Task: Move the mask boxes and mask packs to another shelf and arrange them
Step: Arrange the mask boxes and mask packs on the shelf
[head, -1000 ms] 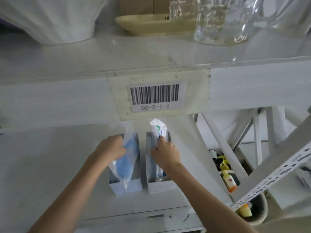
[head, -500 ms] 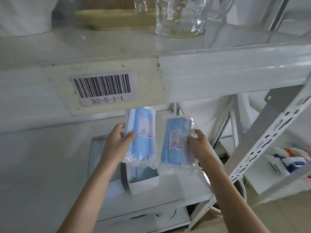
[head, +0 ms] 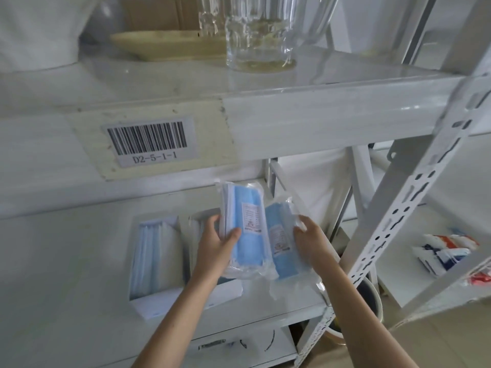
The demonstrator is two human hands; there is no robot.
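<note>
I have a mask pack in each of my hands, both lifted clear of the lower shelf (head: 79, 261) and held just in front of it. My left hand (head: 216, 244) closes around the left edge of the nearer, upper mask pack (head: 245, 229), thumb across its clear wrap; my right hand (head: 309, 239) presses curled fingers on the right edge of the second mask pack (head: 283, 241), which sits partly behind the first, the two overlapping and probably touching. Both packs stand on end, long axis running up and slightly away from me, printed labels facing me, tops tilted a little left. Below and to the left, two open mask boxes (head: 156, 258) remain on the shelf, the right one mostly hidden by my left forearm. The neighbouring rack (head: 425, 277), with other packets (head: 446, 252) on it, lies to my right past the perforated upright (head: 414, 197), so my right hand is nearer it; I judge the packs must swing rightward around that post.
</note>
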